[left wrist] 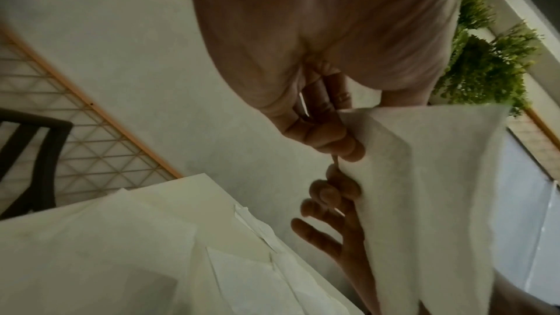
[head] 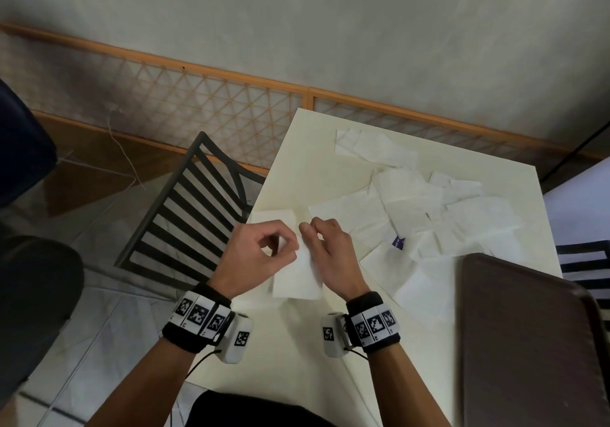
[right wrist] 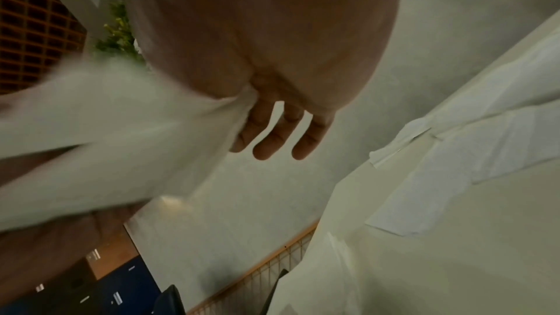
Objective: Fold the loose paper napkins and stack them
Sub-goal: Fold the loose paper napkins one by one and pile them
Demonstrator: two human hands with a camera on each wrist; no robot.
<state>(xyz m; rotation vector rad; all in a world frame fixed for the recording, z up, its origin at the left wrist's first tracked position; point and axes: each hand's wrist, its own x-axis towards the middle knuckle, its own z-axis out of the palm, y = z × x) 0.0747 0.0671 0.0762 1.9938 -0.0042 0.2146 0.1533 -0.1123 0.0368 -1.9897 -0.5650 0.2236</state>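
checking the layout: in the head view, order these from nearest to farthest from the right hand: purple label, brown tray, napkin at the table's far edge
From the right hand:
1. purple label, just to its right among the loose napkins.
2. brown tray, at the table's near right corner.
3. napkin at the far edge, up by the lattice screen.

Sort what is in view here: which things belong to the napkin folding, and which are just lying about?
Part of the job:
- held napkin, pinched by left hand and right hand
- loose napkins spread over the table
- folded napkin lying beyond the left hand

Just lying about:
- dark tray at the table's right corner
- black slatted chair
- purple label among the napkins
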